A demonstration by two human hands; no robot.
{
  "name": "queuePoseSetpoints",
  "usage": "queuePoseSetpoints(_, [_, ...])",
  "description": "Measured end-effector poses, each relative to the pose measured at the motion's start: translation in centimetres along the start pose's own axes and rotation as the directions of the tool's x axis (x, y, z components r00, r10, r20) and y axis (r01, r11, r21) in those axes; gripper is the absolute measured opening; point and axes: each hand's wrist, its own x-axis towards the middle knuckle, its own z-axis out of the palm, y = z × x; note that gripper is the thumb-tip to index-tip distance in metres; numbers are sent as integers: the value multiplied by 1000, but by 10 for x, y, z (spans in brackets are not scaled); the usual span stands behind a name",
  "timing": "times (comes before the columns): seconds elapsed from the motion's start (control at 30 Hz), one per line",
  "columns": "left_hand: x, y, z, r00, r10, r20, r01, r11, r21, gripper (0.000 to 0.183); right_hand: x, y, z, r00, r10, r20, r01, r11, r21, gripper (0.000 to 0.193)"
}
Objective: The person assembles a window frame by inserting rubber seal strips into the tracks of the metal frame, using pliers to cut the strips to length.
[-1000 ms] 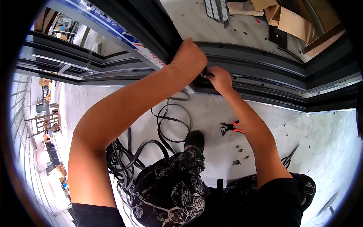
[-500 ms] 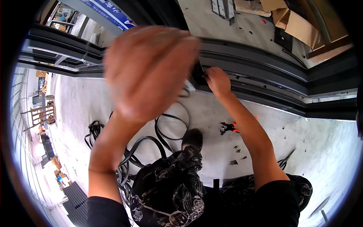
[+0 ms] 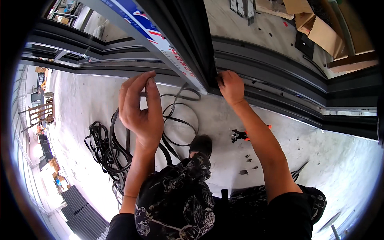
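Note:
My left hand (image 3: 141, 110) is raised in front of the dark metal frame, left of its upright post (image 3: 176, 44). Its fingers curl round until thumb and fingertips come together, and nothing shows between them. At the foot of the post, my right hand (image 3: 232, 88) presses bent fingers into the corner where the post meets the lower dark rails (image 3: 276, 86). Whatever those fingertips pinch is hidden in the dark corner. A printed blue, white and red film (image 3: 158, 38) covers the post's left face. Behind my left hand, a loop of black strip (image 3: 182, 105) lies on the floor.
Tangled black strips (image 3: 105, 146) lie on the concrete floor to the left. Orange-handled pliers (image 3: 240, 135) and small dark scraps (image 3: 245, 172) lie under my right forearm. Beyond the rails are cardboard boxes (image 3: 324, 34). A wooden-framed trolley (image 3: 40, 113) stands far left.
My left hand has come down and toward me from high by the post, uncovering the printed film. My right hand stays at the corner. My view has shifted slightly.

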Motion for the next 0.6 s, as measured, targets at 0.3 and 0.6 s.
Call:
queuePoseSetpoints(0.3, [-10, 3, 1, 993, -107, 50, 110, 992, -68, 11, 5, -12, 0, 995, 71, 72, -65, 995, -75, 20])
queuePoseSetpoints(0.6, [-10, 9, -1, 983, -180, 31, 182, 976, -116, 9, 14, 4, 1, 970, 85, 230, -54, 989, -139, 18])
